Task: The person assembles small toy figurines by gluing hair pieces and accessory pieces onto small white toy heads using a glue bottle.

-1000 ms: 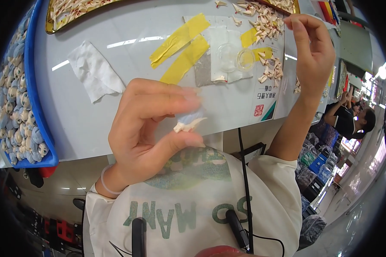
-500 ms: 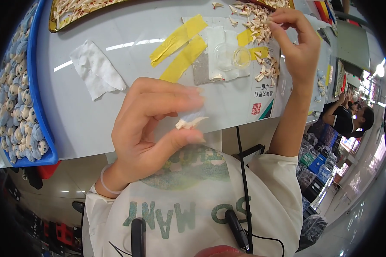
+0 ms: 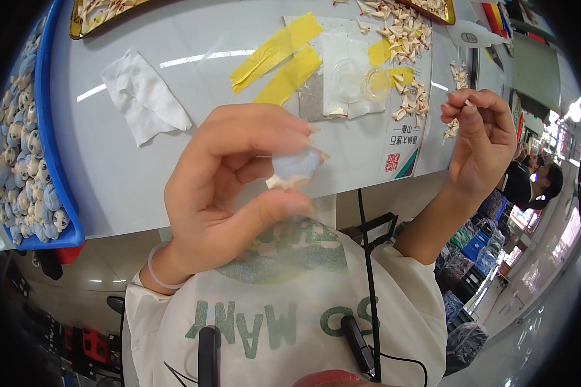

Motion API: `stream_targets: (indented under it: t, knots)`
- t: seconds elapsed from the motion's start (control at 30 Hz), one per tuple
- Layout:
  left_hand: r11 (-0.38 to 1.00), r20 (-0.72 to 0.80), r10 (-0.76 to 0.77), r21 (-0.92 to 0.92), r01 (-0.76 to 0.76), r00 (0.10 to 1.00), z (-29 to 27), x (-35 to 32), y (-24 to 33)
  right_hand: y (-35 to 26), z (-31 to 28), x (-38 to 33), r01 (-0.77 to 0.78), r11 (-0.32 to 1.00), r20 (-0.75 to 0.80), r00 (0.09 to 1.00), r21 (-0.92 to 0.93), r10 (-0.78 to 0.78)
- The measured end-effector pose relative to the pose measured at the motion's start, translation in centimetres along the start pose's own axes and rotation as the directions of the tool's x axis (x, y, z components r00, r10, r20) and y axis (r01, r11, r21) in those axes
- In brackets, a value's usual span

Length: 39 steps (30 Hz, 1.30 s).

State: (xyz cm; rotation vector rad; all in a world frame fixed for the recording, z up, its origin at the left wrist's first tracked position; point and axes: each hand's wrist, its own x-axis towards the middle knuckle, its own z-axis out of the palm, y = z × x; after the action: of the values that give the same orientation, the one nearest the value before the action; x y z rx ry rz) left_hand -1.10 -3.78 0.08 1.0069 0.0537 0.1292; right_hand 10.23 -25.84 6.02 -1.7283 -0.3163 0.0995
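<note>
- Meanwhile, at the far left, a blue tray is sitting on the bench, packed with small pale-blue figurine heads; it is lying well apart from both hands.
- Just right of it, a crumpled white tissue is lying flat on the bench, with two strips of yellow tape further along.
- At centre, the left hand is pinching a small pale-blue piece between thumb and fingertips, raised off the bench and close to the camera; a cream bit is showing at its lower edge. Keeping this pinch steady and the cream edge turned toward the other hand looks like the surest way to join the parts cleanly.
- Beyond it, a clear shallow dish is resting on a taped-down sheet, beside a scatter of tiny cream parts.
- At right, the right hand is gripping one tiny cream part at its fingertips, held up near the bench edge. A light hold seems wise, since so small a piece could easily slip or turn.
- How the cream part is turned is too small to tell.
</note>
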Motion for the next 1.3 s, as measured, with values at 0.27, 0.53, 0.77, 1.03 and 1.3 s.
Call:
stream_targets:
  t: [0.27, 0.53, 0.77, 1.03, 1.3]
  knots:
    - [0.914, 0.288, 0.188, 0.298, -0.275, 0.939, -1.8, 1.0, -0.7, -0.1, 2.8, 1.1, 0.117, 0.942, 0.050, 0.993, -0.316, -0.107]
    - [0.996, 0.059, 0.039, -0.089, -0.033, 0.998, -0.9, 0.2, -0.5, -1.0, 4.6, 2.7, 0.295, 0.801, 0.398, 0.914, -0.521, -0.079]
    - [0.983, 0.208, 0.089, 0.138, -0.119, 0.974, -1.1, 0.5, -0.2, -1.5, 5.8, 3.2, 0.398, 0.680, 0.491, 0.869, -0.616, -0.064]
    - [0.973, 0.178, 0.150, 0.148, -0.177, 0.973, -1.6, 0.7, -0.5, -1.9, 6.2, 1.6, 0.352, 0.817, 0.372, 0.910, -0.457, -0.185]
    - [1.000, 0.025, 0.017, -0.019, -0.016, 1.000, -0.7, 0.4, -0.1, -1.6, 8.7, -1.1, 0.188, 0.977, 0.417, 0.899, -0.100, -0.130]
